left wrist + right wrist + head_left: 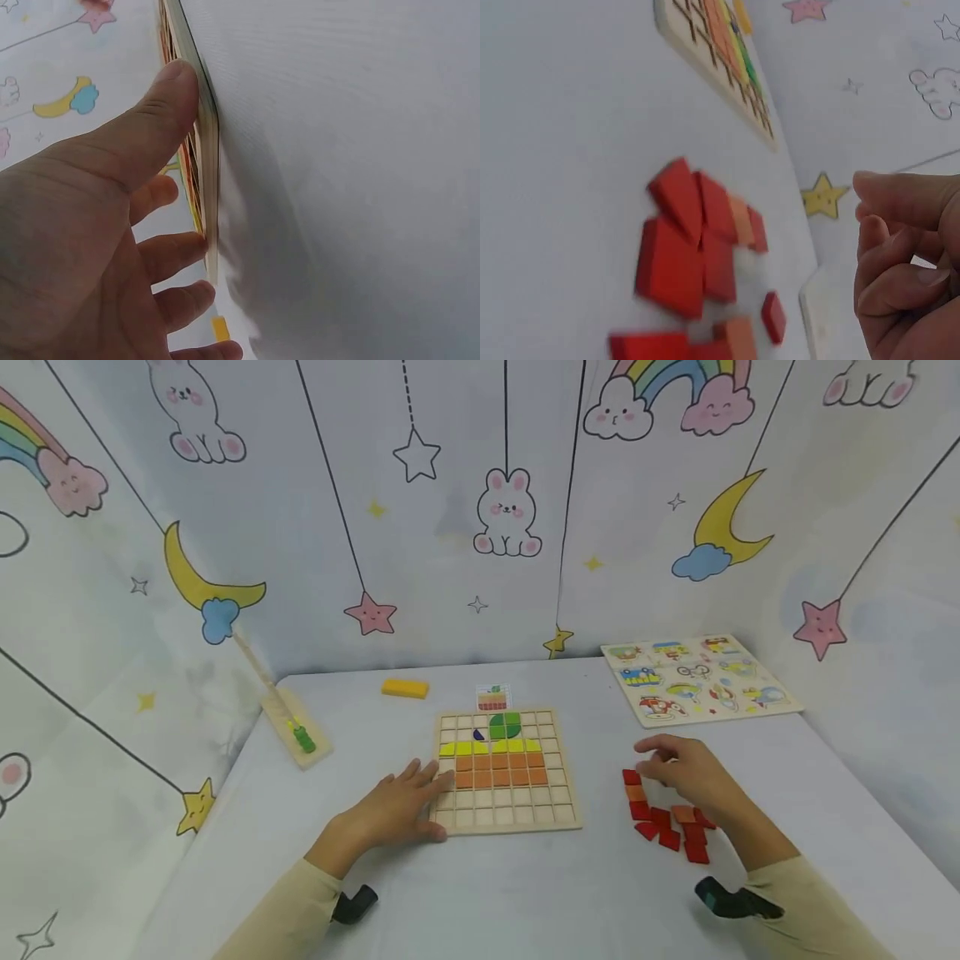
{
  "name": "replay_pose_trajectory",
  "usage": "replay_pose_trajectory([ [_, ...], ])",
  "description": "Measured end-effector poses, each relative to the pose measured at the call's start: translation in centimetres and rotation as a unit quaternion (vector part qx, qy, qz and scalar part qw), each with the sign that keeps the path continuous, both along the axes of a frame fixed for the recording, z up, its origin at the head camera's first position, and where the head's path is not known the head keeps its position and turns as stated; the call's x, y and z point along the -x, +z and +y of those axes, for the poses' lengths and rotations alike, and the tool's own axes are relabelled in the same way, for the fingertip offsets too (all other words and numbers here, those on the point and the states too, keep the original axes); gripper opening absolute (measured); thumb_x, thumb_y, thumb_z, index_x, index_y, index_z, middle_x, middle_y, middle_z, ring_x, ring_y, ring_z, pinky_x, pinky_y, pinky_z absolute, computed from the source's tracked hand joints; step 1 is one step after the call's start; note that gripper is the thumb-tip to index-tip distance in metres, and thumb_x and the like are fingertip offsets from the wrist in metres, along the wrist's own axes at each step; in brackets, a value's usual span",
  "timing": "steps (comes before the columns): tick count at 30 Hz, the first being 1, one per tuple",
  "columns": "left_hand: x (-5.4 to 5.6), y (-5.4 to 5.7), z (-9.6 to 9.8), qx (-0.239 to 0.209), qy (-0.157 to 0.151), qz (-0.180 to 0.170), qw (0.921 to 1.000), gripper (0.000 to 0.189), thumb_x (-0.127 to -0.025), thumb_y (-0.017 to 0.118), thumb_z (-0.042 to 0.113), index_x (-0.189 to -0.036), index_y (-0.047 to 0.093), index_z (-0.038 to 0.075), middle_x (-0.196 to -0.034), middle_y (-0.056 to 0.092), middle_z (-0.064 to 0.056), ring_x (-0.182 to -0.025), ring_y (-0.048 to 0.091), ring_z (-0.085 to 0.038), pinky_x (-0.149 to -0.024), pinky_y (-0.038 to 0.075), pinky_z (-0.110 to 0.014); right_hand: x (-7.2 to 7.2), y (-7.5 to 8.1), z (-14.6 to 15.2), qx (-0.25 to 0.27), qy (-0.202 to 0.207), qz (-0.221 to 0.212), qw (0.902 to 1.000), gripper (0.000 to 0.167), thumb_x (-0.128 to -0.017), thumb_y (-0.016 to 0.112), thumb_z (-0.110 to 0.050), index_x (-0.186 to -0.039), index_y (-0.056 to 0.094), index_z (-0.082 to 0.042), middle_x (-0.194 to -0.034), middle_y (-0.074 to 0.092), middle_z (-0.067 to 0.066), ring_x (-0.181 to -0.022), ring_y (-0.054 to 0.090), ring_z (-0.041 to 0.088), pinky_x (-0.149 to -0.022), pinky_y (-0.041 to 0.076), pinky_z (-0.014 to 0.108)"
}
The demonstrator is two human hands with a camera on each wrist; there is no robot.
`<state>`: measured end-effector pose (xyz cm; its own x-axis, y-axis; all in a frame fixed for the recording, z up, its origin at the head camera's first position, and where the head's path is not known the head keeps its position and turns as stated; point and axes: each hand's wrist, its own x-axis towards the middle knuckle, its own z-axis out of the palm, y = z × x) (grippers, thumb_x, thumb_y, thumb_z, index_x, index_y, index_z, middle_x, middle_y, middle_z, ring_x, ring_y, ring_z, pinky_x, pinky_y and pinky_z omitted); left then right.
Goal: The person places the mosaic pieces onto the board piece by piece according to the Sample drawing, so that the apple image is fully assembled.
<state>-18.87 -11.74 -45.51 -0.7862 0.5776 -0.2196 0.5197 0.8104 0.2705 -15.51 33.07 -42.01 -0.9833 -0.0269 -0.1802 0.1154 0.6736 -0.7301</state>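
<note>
Pale wood makes up the grid board (495,817), which lies between the two hands, just under the left hand's fingers. That left hand (396,806) rests spread and relaxed on the board's left edge, its thumb touching the side. Orange tiles (501,768) fill two rows of the board, with yellow ones (491,747) above them and a green shape (505,725) farther from the hands. Right of the board, the right hand (690,772) hovers with loosely bent fingers over a scatter of red and orange pieces (693,837). Beyond the left hand sits a yellow block (405,688); beyond the right hand, a picture puzzle (701,685).
</note>
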Motion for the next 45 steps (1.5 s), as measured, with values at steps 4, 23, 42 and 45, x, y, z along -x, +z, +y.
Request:
replay_pose_trajectory([
  [4,-0.4,0.2,-1.0,0.003,0.016,0.002,0.9999,0.093,-0.086,0.072,0.061,-0.161,0.033,0.023,-0.168,0.027,-0.008,-0.155,0.018,-0.041,-0.117,0.024,-0.067,-1.6,-1.4,1.6,-0.042,-0.016,-0.011,0.9989,0.049,-0.099,0.067,-0.039,-0.132,0.061,-0.003,-0.119,0.062,0.016,-0.103,0.056,0.029,-0.074,0.056,0.035],
  [23,-0.4,-0.2,-1.3,-0.011,0.042,-0.025,0.9987,0.1,-0.086,0.073,0.061,-0.162,0.029,0.012,-0.165,0.035,-0.007,-0.156,0.017,-0.037,-0.121,0.016,-0.065,-1.1,-3.9,-1.9,-0.185,-0.009,0.023,0.9825,0.024,-0.088,0.065,-0.028,-0.086,0.057,-0.006,-0.074,0.054,0.005,-0.067,0.052,0.02,-0.055,0.044,0.031],
  [42,-0.1,-0.1,-1.1,-0.006,0.036,-0.014,0.9992,0.099,-0.086,0.073,0.06,-0.161,0.03,0.012,-0.164,0.035,-0.007,-0.156,0.018,-0.036,-0.122,0.018,-0.062,0.0,-3.4,-0.1,-0.084,-0.048,0.022,0.9951,0.039,-0.095,0.07,-0.023,-0.126,0.058,-0.002,-0.096,0.062,0.009,-0.079,0.056,0.022,-0.061,0.053,0.029],
  [45,-0.1,0.0,-1.0,-0.012,0.033,-0.015,0.9993,0.099,-0.087,0.073,0.059,-0.161,0.03,0.01,-0.164,0.036,-0.008,-0.156,0.019,-0.037,-0.121,0.018,-0.063,0.6,-3.3,-0.1,-0.03,-0.035,-0.014,0.9988,0.058,-0.095,0.072,-0.03,-0.143,0.05,-0.006,-0.101,0.061,0.011,-0.077,0.056,0.023,-0.061,0.053,0.03],
])
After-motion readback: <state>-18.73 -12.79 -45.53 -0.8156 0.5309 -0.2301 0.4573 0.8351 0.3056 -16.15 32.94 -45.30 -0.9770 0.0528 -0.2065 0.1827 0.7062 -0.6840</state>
